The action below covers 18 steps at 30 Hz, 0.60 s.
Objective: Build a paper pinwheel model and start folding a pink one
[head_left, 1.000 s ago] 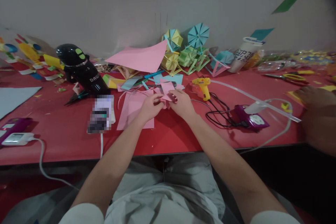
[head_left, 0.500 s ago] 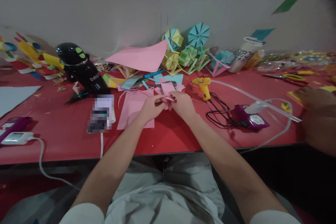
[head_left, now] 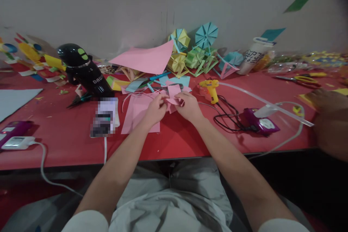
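Between my hands is a small piece of pink paper point(head_left: 173, 101), held just above the red table. My left hand point(head_left: 157, 108) pinches its left end with thumb and fingertips. On the other end, the fingers of my right hand point(head_left: 189, 106) are closed, with the paper bending near the thumb. Behind it, another pink paper piece point(head_left: 174, 90) stands out among pink scraps. A larger pink sheet point(head_left: 136, 112) lies flat on the table beside and partly behind my left hand.
A yellow glue gun point(head_left: 211, 90) with a black cord lies right of my hands, near a purple power socket point(head_left: 261, 121). A black bottle point(head_left: 84, 70) and a phone point(head_left: 105, 117) are left. Folded paper shapes point(head_left: 197, 58) line the wall. Another person's hand point(head_left: 326, 103) is far right.
My left hand has shifted slightly left, and the fingers of both hands have changed position on the paper. The small pink paper now shows more openly between them.
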Each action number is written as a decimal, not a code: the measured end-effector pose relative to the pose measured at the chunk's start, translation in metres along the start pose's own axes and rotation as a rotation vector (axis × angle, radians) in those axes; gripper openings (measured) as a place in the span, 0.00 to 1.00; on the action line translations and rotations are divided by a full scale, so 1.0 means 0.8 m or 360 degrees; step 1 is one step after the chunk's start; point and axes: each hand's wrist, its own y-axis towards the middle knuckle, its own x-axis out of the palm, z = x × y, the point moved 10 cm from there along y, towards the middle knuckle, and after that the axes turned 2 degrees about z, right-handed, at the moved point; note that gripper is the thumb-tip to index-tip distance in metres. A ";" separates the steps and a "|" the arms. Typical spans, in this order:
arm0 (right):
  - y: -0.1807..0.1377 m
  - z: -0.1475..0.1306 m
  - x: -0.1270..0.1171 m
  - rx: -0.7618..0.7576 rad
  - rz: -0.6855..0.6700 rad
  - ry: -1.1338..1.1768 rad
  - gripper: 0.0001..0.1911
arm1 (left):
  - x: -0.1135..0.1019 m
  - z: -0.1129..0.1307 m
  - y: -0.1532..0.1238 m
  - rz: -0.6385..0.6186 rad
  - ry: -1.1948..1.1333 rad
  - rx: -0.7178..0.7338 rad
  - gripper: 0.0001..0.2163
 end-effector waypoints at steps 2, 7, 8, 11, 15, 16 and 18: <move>-0.001 0.000 0.000 0.0018 0.0005 0.0074 0.17 | -0.006 -0.003 0.001 0.0075 -0.0052 -0.0037 0.12; -0.002 -0.008 0.004 -0.0008 -0.0081 0.0232 0.17 | -0.016 0.001 0.003 0.0149 -0.0098 -0.0047 0.09; -0.002 -0.010 0.005 -0.0020 -0.0113 0.0274 0.18 | -0.020 0.003 0.004 0.0173 -0.0079 -0.0049 0.09; -0.002 -0.011 0.008 -0.0066 -0.0185 0.0381 0.26 | -0.032 0.009 0.005 0.0257 -0.0021 -0.0018 0.12; -0.005 -0.009 0.015 -0.0099 -0.0294 0.0521 0.31 | -0.041 0.007 0.005 0.0294 -0.0045 -0.0050 0.17; -0.006 -0.009 0.017 -0.0101 -0.0320 0.0542 0.31 | -0.042 0.005 0.005 0.0298 -0.0041 -0.0072 0.17; -0.007 -0.010 0.018 -0.0108 -0.0347 0.0550 0.31 | -0.043 0.002 0.005 0.0298 -0.0013 -0.0097 0.18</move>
